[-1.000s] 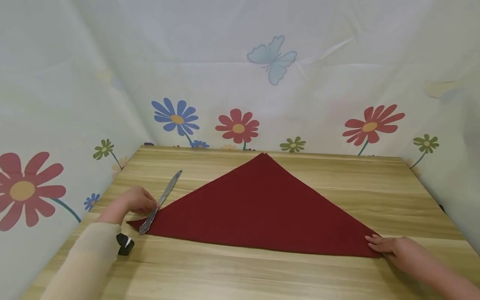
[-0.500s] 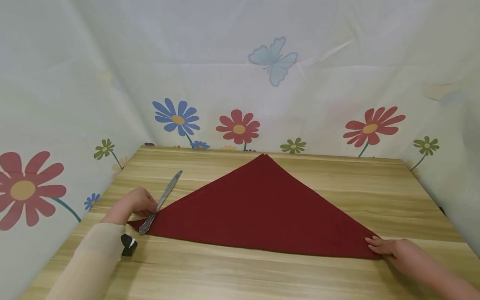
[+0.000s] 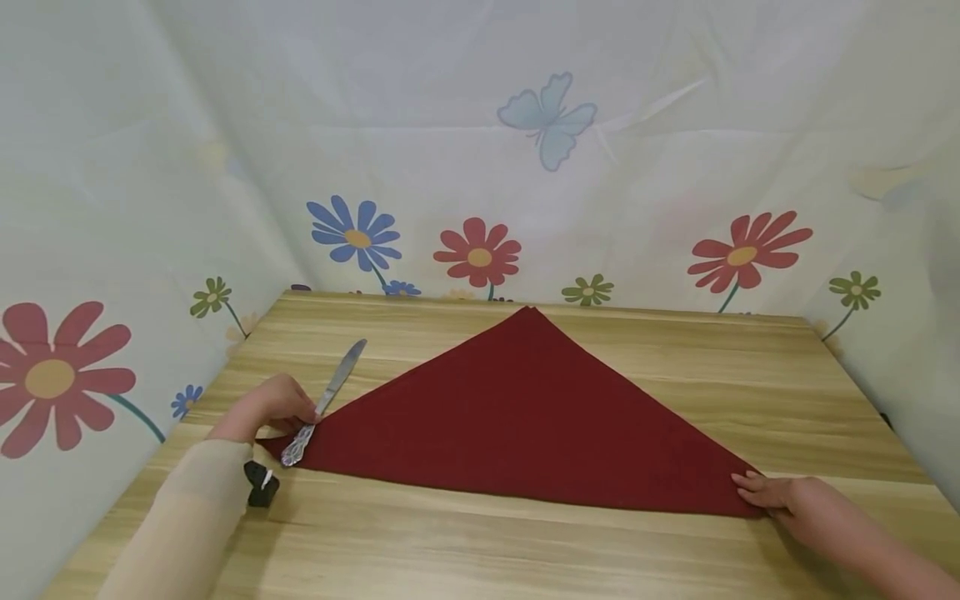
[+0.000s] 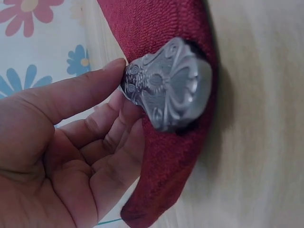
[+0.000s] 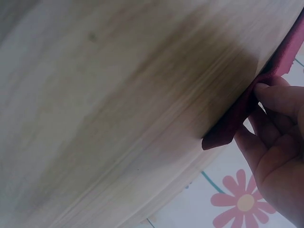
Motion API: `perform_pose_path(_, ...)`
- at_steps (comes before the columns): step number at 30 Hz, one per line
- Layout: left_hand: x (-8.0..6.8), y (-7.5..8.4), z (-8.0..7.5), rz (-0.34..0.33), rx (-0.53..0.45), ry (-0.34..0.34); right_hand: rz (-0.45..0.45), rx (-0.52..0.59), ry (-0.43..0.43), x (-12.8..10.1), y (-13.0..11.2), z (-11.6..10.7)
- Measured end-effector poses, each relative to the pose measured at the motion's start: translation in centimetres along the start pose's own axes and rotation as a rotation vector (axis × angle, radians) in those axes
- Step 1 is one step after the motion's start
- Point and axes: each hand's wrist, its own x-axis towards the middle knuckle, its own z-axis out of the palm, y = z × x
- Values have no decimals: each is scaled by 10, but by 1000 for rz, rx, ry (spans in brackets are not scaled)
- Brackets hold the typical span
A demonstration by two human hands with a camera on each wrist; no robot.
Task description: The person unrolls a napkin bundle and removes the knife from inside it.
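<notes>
A dark red napkin (image 3: 525, 417), folded into a triangle, lies flat on the wooden table (image 3: 487, 550) with its apex pointing away. A silver knife (image 3: 326, 400) lies slanted across the napkin's left corner, its ornate handle (image 4: 166, 90) resting on the cloth. My left hand (image 3: 273, 408) is at that corner. Its thumb (image 4: 90, 90) and curled fingers pinch the knife's handle. At the right corner, my right hand (image 3: 768, 492) pinches the napkin's tip (image 5: 237, 121) between thumb and fingers.
A white flower-printed cloth (image 3: 480, 167) walls the table at the back and on both sides. A small black device (image 3: 261, 485) sits at my left wrist, on the table. Bare wood lies in front of the napkin and to its far right.
The knife's handle has shifted slightly, and my left forearm has edged a little to the right. The right hand and the napkin have stayed put.
</notes>
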Motion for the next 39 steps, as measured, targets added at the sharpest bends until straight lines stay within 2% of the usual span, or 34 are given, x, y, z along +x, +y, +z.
perform_pose_path(9, 4, -4, -4, 0, -37, -70, 6, 9, -11, 1, -2, -2)
perform_pose_path(13, 2, -1, -9, 14, -51, -102, 1, 9, -6, 2, -1, -3)
perform_pose_path(21, -1, 10, -15, 52, -69, -119, -30, 40, 25, 0, 0, 0)
perform_pose_path(25, -1, 16, -15, 76, -88, -128, -14, 42, 29, -1, 1, 0)
perform_pose_path(31, -1, 27, -12, 104, -126, -160, 9, 40, 1, -1, 0, -1)
perform_pose_path(39, -1, 43, -4, 146, -114, -180, 43, 0, -44, 1, -2, -2)
